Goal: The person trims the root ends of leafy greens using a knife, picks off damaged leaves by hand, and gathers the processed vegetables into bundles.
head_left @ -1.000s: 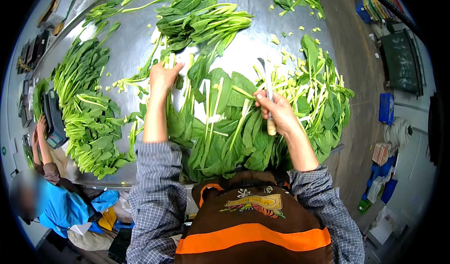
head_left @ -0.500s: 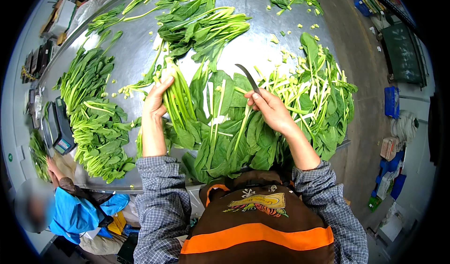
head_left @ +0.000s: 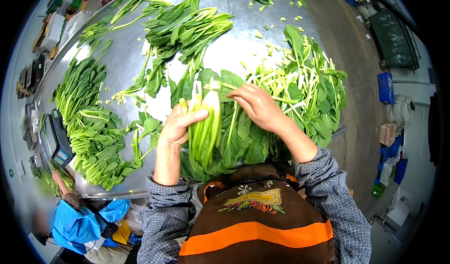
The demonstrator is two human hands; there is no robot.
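My left hand (head_left: 180, 125) is closed round a bunch of leafy greens (head_left: 205, 140), its pale cut root end up and its leaves hanging toward me. Close by on the right, my right hand (head_left: 258, 105) is curled with its fingertips beside that pale end. The small curved knife it held in the earlier frame is hidden by the fingers now. Beneath both hands lie loose broad green leaves (head_left: 253, 140) at the table's near edge. A heap of trimmed stalks and leaves (head_left: 309, 95) spreads to the right of my right hand.
The metal table (head_left: 248, 39) carries untrimmed greens (head_left: 187, 29) farther off and stacked bunches (head_left: 93, 137) at left. A dark scale (head_left: 57, 140) stands past those bunches. At lower left a person in blue (head_left: 77, 224) reaches toward more greens. Bins (head_left: 393, 39) line the right wall.
My left hand has brought the bunch right and toward me, turning its cut end upward. My right hand has moved left to meet it; the knife blade has gone from sight.
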